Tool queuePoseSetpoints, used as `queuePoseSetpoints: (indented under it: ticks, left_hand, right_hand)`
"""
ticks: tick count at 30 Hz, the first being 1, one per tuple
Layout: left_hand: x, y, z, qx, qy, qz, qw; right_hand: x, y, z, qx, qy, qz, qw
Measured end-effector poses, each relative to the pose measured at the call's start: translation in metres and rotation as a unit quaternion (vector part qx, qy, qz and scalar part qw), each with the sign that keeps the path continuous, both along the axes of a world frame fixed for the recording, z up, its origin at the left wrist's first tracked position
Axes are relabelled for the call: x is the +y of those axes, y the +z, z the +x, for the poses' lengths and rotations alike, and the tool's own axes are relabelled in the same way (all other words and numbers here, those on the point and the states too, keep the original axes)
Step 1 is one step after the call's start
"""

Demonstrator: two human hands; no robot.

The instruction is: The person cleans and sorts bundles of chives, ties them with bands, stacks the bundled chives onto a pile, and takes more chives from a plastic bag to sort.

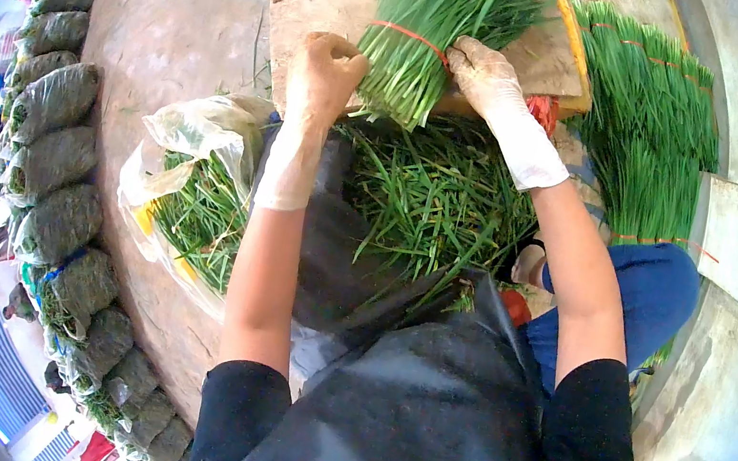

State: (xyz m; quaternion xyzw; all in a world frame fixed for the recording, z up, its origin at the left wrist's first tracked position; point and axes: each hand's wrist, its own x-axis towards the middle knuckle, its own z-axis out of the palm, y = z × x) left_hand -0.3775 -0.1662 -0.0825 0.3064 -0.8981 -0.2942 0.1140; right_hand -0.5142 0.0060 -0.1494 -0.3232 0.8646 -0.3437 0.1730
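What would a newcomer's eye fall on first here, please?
Probably the bright green bundle of slender stalks, banded in red, between the cream-gloved left hand and cream-gloved right hand at top centre. Next, the loose green leaf heap below it, and the row of dark, plastic-wrapped bundles curving down the left side.

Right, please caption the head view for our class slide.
Gloved right hand at a red-banded green bunch, gloved left hand beside it.
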Motion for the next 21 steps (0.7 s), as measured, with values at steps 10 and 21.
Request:
queuePoseSetpoints:
  ticks: [10,21]
  left_hand:
    - [0.081,0.019,-0.022,-0.112,-0.065,-0.243,0.961]
    - [0.023,0.043,-0.010,-0.004,-0.239,0.057,0.969]
  right_hand:
    - [0.002,0.027,0.001,0.156,0.000,0.026,0.987]
    - [-0.032,0.103,0.005,0.192,-0.016,-0.309,0.931]
